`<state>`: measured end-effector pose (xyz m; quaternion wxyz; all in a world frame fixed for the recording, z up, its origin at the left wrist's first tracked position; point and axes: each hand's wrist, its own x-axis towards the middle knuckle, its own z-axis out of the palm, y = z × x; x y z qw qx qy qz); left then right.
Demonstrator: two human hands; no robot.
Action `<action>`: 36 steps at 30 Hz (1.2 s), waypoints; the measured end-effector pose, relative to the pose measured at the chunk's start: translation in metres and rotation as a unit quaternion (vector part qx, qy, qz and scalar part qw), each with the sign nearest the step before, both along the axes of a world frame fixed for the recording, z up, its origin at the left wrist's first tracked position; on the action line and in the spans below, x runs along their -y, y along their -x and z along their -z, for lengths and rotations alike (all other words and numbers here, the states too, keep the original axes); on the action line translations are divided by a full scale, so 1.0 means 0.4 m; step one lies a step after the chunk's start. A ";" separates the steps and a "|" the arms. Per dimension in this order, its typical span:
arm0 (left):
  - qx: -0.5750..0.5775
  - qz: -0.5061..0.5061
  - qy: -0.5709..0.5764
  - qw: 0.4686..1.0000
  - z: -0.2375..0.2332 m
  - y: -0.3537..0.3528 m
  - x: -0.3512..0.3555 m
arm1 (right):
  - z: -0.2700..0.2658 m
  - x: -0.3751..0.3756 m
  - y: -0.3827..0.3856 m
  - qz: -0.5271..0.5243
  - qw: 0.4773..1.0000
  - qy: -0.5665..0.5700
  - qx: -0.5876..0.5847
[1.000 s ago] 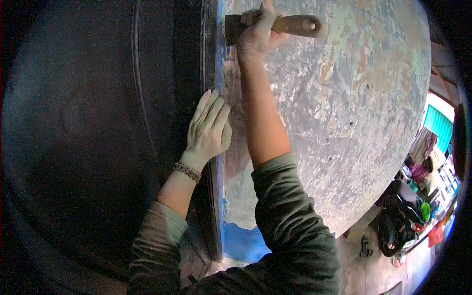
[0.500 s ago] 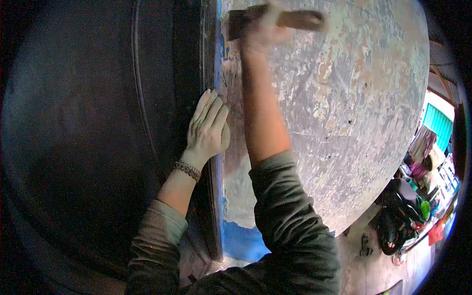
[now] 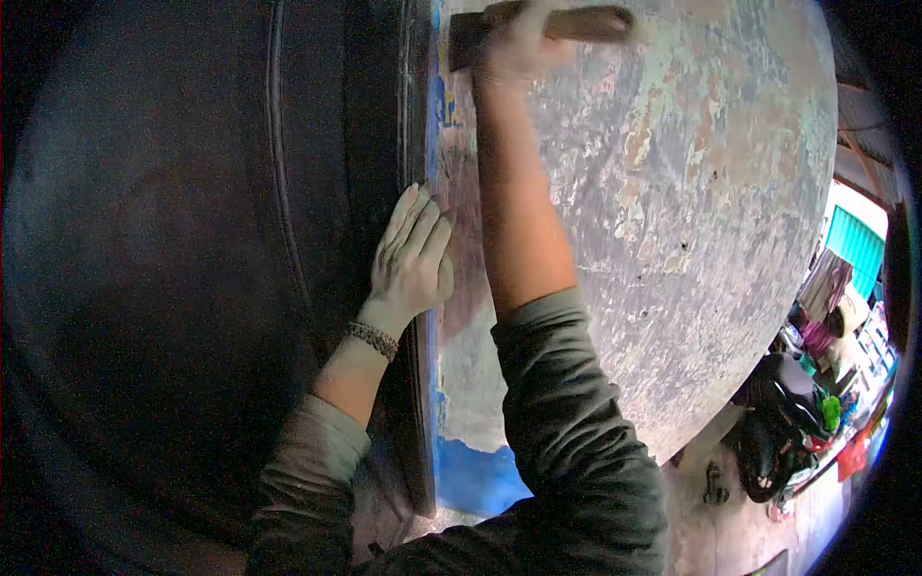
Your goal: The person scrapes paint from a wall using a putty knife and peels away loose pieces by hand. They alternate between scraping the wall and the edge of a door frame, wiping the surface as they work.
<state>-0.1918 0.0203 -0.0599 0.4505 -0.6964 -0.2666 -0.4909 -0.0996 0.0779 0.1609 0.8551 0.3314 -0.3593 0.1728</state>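
Note:
My right hand (image 3: 514, 46) grips a brown-handled scraper (image 3: 588, 23) near the top of the view. It lies sideways against the worn wall (image 3: 653, 192), its wide dark end beside the black door frame (image 3: 415, 374). Motion smears the hand and the tool a little. Lower down, my left hand (image 3: 413, 254) rests on the edge of the frame, its fingers stretched out and pointing up. Pale dust coats that hand, and a braided bracelet (image 3: 373, 339) circles its wrist. The wall shows patchy, flaking paint.
A dark panel (image 3: 173, 240) fills the left side. Blue paint (image 3: 471, 470) remains low on the wall. Beyond the wall at the right stand a black motorcycle (image 3: 773, 422), hanging cloths (image 3: 824, 283) and a teal corrugated sheet (image 3: 855, 245). A pale floor (image 3: 720, 533) lies below.
My right hand and the scraper have shifted slightly upward along the wall. My left hand stays on the frame edge, and the whole view has moved a little.

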 end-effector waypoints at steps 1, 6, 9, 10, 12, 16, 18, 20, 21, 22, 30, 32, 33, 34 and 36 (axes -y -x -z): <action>0.001 0.006 -0.006 1.000 0.005 -0.001 -0.002 | 0.000 -0.005 0.002 0.001 1.000 0.003 0.000; 0.008 0.010 -0.015 1.000 0.004 -0.001 -0.002 | -0.077 0.000 -0.035 0.013 1.000 -0.017 0.011; 0.003 -0.006 -0.010 1.000 0.015 0.008 -0.016 | -0.117 -0.017 -0.017 0.094 0.991 0.092 -0.038; 0.001 -0.013 -0.013 1.000 0.013 0.009 -0.017 | -0.127 -0.018 -0.012 0.160 0.983 0.067 -0.062; -0.004 -0.020 -0.009 1.000 0.022 0.008 -0.016 | -0.138 -0.023 -0.003 0.181 0.979 0.068 -0.064; 0.001 -0.033 -0.022 0.999 0.020 0.017 -0.036 | -0.125 -0.039 -0.014 0.340 0.927 0.087 -0.134; -0.004 -0.037 -0.023 0.999 0.018 0.016 -0.034 | -0.143 -0.044 -0.014 0.236 0.967 0.049 -0.085; 0.004 -0.033 -0.011 0.999 0.023 0.009 -0.019 | -0.144 -0.028 -0.022 0.043 0.999 0.003 -0.004; 0.002 -0.035 -0.016 0.999 0.022 0.008 -0.015 | -0.143 -0.020 -0.019 0.041 0.999 -0.002 -0.006; 0.005 -0.030 -0.009 1.000 0.021 0.006 -0.011 | -0.141 -0.027 -0.010 0.049 0.998 0.013 -0.028; 0.019 -0.058 0.026 0.998 0.008 -0.011 0.015 | -0.035 0.046 -0.032 0.212 0.946 0.217 0.114; 0.017 -0.078 0.033 0.996 0.016 -0.014 0.018 | 0.085 0.041 -0.054 0.222 0.961 0.129 0.104; 0.020 -0.096 0.038 0.994 0.018 -0.015 0.020 | 0.162 0.118 -0.067 0.166 0.960 0.181 0.131; 0.017 -0.100 0.040 0.994 0.019 -0.015 0.024 | 0.242 0.107 -0.086 0.127 0.961 0.195 0.152; -0.014 -0.157 0.026 0.987 0.008 -0.009 0.035 | 0.411 0.198 -0.135 -0.034 0.947 0.245 0.207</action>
